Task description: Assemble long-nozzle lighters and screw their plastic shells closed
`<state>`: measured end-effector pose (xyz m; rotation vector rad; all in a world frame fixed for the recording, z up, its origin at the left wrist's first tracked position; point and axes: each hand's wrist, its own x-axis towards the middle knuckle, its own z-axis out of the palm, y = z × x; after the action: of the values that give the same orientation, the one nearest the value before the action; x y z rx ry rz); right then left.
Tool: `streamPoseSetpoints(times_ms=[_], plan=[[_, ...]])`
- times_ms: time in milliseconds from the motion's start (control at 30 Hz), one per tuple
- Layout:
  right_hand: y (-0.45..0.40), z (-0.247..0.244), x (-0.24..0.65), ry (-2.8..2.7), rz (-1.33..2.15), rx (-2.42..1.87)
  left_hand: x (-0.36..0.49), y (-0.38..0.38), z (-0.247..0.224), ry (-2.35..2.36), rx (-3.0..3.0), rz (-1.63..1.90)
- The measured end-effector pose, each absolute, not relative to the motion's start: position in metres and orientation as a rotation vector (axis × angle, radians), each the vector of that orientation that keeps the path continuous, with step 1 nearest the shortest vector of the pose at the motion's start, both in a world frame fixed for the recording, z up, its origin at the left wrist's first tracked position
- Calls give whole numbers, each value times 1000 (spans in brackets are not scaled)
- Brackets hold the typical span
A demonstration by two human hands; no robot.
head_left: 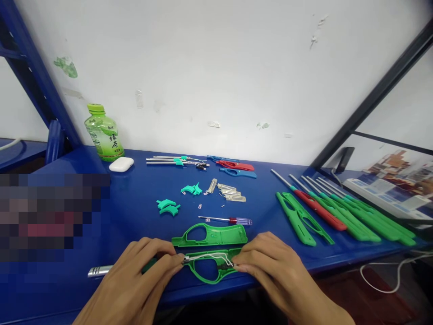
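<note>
- Head view: left hand (145, 266) is pinching the neck of a hollow green plastic lighter half-shell (207, 281), which is lying cavity-up near the front edge; a smooth silvery tube (99, 271) is protruding leftward.
- Right hand (270, 266), apart from the left, is pinching thin white wires (208, 256) at the grip end.
- Second half-shell (230, 235) is lying just behind; a slim screwdriver (241, 221) is resting beyond.
- Smooth blue tabletop (135, 198) is meeting a scuffed white wall (216, 67).
</note>
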<state>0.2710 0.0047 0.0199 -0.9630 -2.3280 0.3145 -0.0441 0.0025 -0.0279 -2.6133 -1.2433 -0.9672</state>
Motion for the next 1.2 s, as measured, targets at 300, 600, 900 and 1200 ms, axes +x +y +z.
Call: streamPoseSetpoints(times_ms=[300, 600, 900, 1200], plan=[[3, 20, 268, -2330, 295, -989, -46, 3, -27, -1264, -2618, -925], [3, 19, 269, -2324, 291, -975, -47, 2, -30, -1261, -2604, -917], [7, 22, 274, -2301, 155, -948, -43, 5, -25, -1199, -2568, -971], [38, 38, 290, -2237, -246, -1158, -36, -1, -12, -1291, -2407, -1115]])
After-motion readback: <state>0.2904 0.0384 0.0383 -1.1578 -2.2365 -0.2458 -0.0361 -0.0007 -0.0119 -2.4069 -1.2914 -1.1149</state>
